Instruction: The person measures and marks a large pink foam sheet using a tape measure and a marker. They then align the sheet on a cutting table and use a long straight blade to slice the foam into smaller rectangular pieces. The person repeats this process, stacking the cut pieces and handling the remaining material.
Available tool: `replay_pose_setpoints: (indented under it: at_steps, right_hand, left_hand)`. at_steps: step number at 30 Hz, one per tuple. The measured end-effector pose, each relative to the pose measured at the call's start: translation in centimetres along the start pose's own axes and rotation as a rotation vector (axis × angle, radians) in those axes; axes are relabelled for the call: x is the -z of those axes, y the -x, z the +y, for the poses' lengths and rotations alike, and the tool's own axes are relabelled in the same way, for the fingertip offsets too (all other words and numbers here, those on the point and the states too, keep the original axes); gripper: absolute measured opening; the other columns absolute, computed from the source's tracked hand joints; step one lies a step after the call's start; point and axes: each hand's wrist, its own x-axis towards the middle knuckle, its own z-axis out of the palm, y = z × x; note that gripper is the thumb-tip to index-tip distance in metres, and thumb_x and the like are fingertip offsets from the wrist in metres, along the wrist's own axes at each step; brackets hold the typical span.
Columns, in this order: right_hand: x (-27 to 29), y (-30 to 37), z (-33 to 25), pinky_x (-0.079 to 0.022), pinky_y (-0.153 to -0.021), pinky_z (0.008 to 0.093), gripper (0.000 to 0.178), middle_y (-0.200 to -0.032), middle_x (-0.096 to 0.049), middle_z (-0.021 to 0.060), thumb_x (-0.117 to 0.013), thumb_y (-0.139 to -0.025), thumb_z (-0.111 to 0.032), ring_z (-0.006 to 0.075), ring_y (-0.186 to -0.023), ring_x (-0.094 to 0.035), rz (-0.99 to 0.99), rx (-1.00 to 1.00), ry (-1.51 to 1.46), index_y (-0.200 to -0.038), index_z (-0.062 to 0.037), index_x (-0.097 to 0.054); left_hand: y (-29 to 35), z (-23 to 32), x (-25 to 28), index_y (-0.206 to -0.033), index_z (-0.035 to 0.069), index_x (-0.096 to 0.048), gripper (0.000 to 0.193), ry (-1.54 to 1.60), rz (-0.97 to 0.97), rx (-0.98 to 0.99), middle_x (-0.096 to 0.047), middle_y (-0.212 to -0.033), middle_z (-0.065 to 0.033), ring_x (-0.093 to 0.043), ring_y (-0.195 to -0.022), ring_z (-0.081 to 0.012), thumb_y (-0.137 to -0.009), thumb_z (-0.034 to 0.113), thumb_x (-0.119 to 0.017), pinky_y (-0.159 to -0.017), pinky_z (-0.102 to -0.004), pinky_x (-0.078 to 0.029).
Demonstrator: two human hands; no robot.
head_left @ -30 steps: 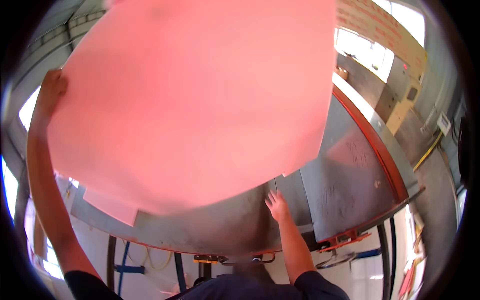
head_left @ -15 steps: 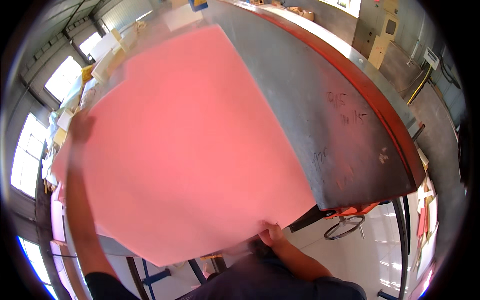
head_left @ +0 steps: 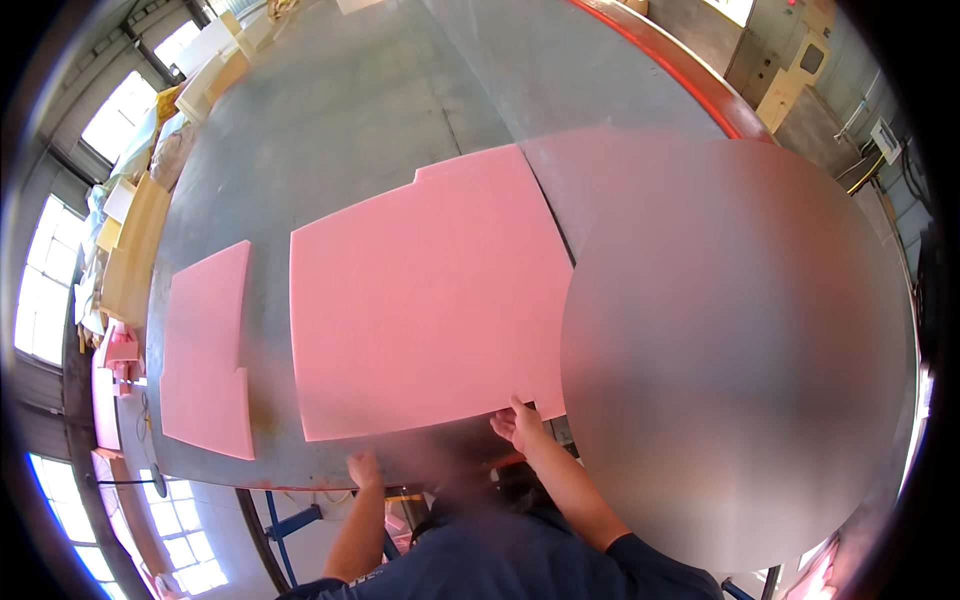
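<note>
A large pink foam sheet (head_left: 430, 290) with a notched far edge lies flat on the grey metal table (head_left: 340, 140). At its near edge, by the right corner, is my right hand (head_left: 520, 428), with thumb and fingers apart and the thumb tip at the sheet's edge. My left hand (head_left: 365, 470) is at the table's near edge, just below the sheet and apart from it; it looks loosely open and holds nothing I can see. Left of the sheet lies a smaller notched pink foam piece (head_left: 205, 350), with a gap between the two.
A large round grey blur (head_left: 740, 350) hides most of the right side. Along the far right runs a red table edge (head_left: 665, 60). Yellow foam blocks (head_left: 135, 250) and other offcuts are stacked past the left edge. Blue metal framing (head_left: 290, 525) shows below the table.
The large pink sheet, tilted up in both hands before, now lies flat. My left hand has left its far-left edge and come back near my body. The smaller pink piece has come into sight.
</note>
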Motion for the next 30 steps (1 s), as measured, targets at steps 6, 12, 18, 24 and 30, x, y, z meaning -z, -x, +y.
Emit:
replay_pose_setpoints:
  at_steps: [6,12,18,24,30]
  right_hand:
    - [10.4,2.4,-0.3,-0.055,-0.049,0.0304,0.050,-0.073,-0.066,0.0100,-0.066,-0.094,-0.049,0.0230,-0.062,-0.069,0.178,0.268,0.012,-0.100,-0.0004,-0.058]
    - [13.2,3.1,-7.0,-0.055,-0.053,0.0279,0.042,-0.078,-0.067,0.0096,-0.061,-0.100,-0.042,0.0195,-0.065,-0.069,0.368,0.433,0.064,-0.099,-0.0001,-0.060]
    - [9.9,1.0,-9.2,-0.054,-0.056,0.0256,0.027,-0.081,-0.069,0.0066,-0.059,-0.102,-0.028,0.0157,-0.069,-0.068,0.433,0.616,0.223,-0.100,-0.0014,-0.063]
    - [8.9,0.3,-8.8,-0.054,-0.056,0.0257,0.025,-0.079,-0.068,0.0054,-0.059,-0.101,-0.025,0.0146,-0.066,-0.067,0.457,0.600,0.156,-0.094,-0.0011,-0.063]
    - [11.1,-1.7,-8.0,-0.053,-0.054,0.0295,0.036,-0.069,-0.063,0.0083,-0.062,-0.097,-0.032,0.0168,-0.061,-0.062,0.355,0.738,0.197,-0.079,-0.0009,-0.062]
  left_hand:
    - [-1.0,-1.0,-0.1,-0.102,0.006,-0.062,0.035,0.831,-0.106,0.601,-0.063,-0.087,-0.0089,-0.065,-0.080,-0.0243,-0.091,0.036,-0.074,-0.064,-0.0292,-0.056]
    - [-2.1,6.7,-3.1,-0.096,0.014,-0.067,0.027,0.944,-0.204,0.729,-0.064,-0.080,0.0019,-0.059,-0.071,-0.0115,-0.089,0.037,-0.078,-0.065,-0.0239,-0.051]
    - [-2.2,5.3,-1.8,-0.114,0.012,-0.064,0.029,1.023,-0.416,0.508,-0.067,-0.101,-0.0021,-0.064,-0.091,-0.0169,-0.093,0.029,-0.073,-0.085,-0.0330,-0.054]
    - [-2.1,9.5,-2.2,-0.130,0.005,-0.054,0.036,1.177,-0.529,0.435,-0.063,-0.126,-0.0113,-0.062,-0.117,-0.0262,-0.098,0.018,-0.065,-0.100,-0.0437,-0.054]
    - [-2.3,7.4,-0.1,-0.129,0.004,-0.055,0.035,1.271,-0.842,0.343,-0.064,-0.127,-0.0118,-0.062,-0.116,-0.0253,-0.098,0.015,-0.065,-0.101,-0.0417,-0.053]
